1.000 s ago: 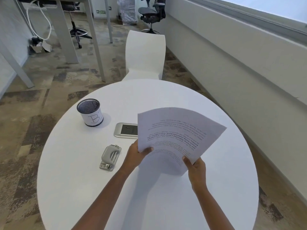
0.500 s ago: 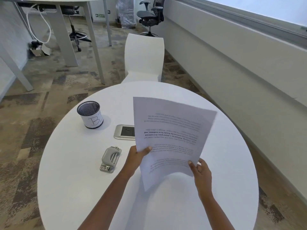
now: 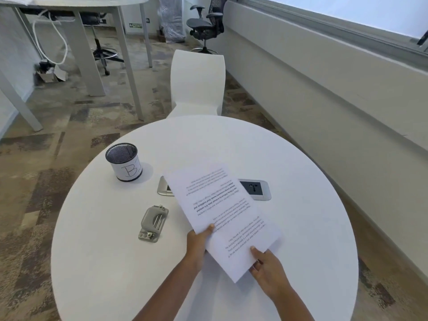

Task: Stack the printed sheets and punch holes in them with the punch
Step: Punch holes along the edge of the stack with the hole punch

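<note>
I hold a stack of printed sheets (image 3: 222,216) in both hands, low over the round white table (image 3: 301,228), its print upside down to me. My left hand (image 3: 198,244) grips the stack's left long edge with the thumb on top. My right hand (image 3: 266,267) pinches the near corner. The grey metal hole punch (image 3: 153,223) lies on the table to the left of the sheets, apart from them and from both hands.
A black mesh pen cup (image 3: 124,161) with a white label marked "B" stands at the table's back left. A grey socket panel (image 3: 256,189) set in the tabletop is half hidden by the sheets. A white chair (image 3: 198,82) stands behind the table.
The sheets have gone from raised and curved to lowered and nearly flat over the table, turned so the long side runs away from me. Both hands kept their hold.
</note>
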`<state>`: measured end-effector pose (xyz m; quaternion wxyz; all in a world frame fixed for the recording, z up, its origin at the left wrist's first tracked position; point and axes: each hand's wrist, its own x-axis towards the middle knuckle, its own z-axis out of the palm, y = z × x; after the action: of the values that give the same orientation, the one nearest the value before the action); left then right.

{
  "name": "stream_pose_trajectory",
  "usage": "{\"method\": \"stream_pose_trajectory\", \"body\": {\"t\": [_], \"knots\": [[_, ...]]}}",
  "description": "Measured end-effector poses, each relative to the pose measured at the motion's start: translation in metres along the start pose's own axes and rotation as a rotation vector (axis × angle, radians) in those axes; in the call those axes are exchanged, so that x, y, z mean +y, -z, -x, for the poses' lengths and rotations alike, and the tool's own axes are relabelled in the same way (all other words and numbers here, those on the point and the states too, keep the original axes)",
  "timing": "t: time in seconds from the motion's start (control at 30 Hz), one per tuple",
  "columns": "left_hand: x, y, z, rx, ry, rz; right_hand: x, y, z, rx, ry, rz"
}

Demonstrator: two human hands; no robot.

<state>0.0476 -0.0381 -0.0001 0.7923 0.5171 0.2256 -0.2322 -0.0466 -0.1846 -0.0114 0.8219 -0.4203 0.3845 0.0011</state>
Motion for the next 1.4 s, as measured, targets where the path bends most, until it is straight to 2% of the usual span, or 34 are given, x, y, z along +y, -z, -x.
{"method": "stream_pose_trajectory", "body": {"t": [0.17,0.4,0.47,0.57,0.67,0.8,0.97,1.13,1.4], "knots": [[-0.01,0.011,-0.004,-0.03,0.093,-0.04,0.0,0.014,0.0,0.145,0.056,0.143],[0.024,0.058,-0.029,0.116,0.016,-0.07,-0.023,0.064,0.011,0.176,0.025,0.383],[0.032,0.068,-0.033,0.075,0.015,-0.193,-0.028,0.075,0.013,0.17,0.02,0.436],[0.039,0.068,-0.029,-0.087,0.036,-0.474,-0.034,0.078,0.013,0.174,0.087,0.538],[0.045,0.055,-0.028,-0.132,-0.102,-0.585,-0.041,0.067,0.013,0.193,0.236,0.561],[0.067,0.038,-0.027,-0.117,-0.348,-0.544,-0.056,0.047,0.014,0.243,0.443,0.491],[0.082,0.036,-0.027,-0.192,-0.421,-0.533,-0.067,0.03,0.014,0.243,0.587,0.499],[0.072,0.041,-0.028,-0.202,-0.431,-0.627,-0.059,0.036,0.005,0.232,0.591,0.604],[0.053,0.033,-0.023,-0.19,-0.367,-0.536,-0.04,0.051,-0.005,0.401,0.489,0.625]]}}
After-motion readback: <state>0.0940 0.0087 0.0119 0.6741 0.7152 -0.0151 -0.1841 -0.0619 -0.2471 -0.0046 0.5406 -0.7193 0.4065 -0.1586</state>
